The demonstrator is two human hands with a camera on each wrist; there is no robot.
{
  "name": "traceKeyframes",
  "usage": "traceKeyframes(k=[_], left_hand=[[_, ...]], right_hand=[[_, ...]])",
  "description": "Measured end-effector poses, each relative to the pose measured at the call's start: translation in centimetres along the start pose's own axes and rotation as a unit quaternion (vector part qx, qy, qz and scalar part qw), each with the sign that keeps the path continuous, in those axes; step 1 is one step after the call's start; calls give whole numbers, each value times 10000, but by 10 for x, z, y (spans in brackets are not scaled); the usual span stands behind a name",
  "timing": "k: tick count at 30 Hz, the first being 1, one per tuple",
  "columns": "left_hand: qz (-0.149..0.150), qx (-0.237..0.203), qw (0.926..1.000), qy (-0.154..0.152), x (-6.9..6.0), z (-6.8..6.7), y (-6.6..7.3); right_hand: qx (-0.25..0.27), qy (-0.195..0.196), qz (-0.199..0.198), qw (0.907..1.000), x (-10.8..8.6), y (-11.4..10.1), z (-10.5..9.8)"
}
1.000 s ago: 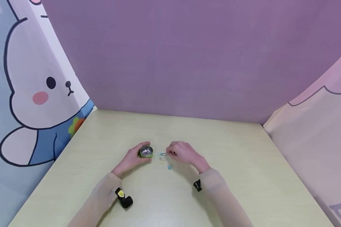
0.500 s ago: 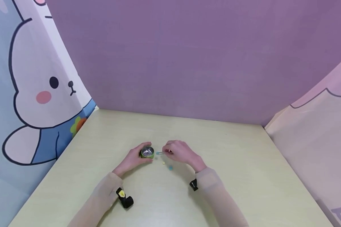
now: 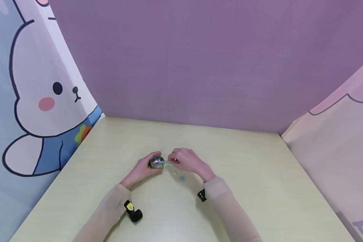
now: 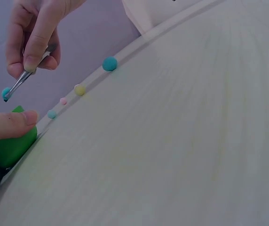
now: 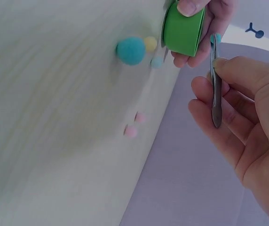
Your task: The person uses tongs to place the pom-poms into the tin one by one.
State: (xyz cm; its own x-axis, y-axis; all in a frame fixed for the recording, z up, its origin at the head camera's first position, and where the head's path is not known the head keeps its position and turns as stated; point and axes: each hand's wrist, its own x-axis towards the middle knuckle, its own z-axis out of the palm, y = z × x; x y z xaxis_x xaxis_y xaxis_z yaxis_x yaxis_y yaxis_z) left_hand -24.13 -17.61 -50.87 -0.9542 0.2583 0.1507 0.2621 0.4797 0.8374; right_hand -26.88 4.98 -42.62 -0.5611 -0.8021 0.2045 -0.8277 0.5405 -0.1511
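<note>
A round green tin [image 5: 184, 30] with a shiny silver inside stands on the table, and my left hand [image 3: 143, 169] holds it between thumb and fingers. My right hand [image 3: 187, 164] pinches metal tweezers [image 5: 217, 92] between thumb and fingertips. A small teal pompom [image 5: 215, 38] sits between the tweezer tips. In the head view those tips are at the tin's right rim; in the left wrist view the pompom is above the green wall. Loose on the table lie a larger teal pompom [image 5: 131, 50], a yellow pompom [image 4: 79, 89] and a pale teal pompom [image 4: 52, 114].
Two pink pompoms [image 5: 140, 117] lie farther off in the right wrist view. A purple backdrop [image 3: 199, 67] rises behind the pale table [image 3: 245, 161], with printed cloth on both sides. A black wrist camera [image 3: 134, 213] sits on the left sleeve.
My right hand has moved left with the tweezers and the small teal pompom, from above the table to the tin's rim. My left hand stays around the tin.
</note>
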Motion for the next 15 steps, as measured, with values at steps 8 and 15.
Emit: traceKeyframes(k=[8, 15], left_hand=[[-68, 17, 10000, 13, 0, 1, 0], [32, 6, 10000, 80, 2, 3, -1]], right_hand=[[-39, 29, -105, 9999, 7, -2, 4], [70, 15, -130, 9999, 10, 3, 6]])
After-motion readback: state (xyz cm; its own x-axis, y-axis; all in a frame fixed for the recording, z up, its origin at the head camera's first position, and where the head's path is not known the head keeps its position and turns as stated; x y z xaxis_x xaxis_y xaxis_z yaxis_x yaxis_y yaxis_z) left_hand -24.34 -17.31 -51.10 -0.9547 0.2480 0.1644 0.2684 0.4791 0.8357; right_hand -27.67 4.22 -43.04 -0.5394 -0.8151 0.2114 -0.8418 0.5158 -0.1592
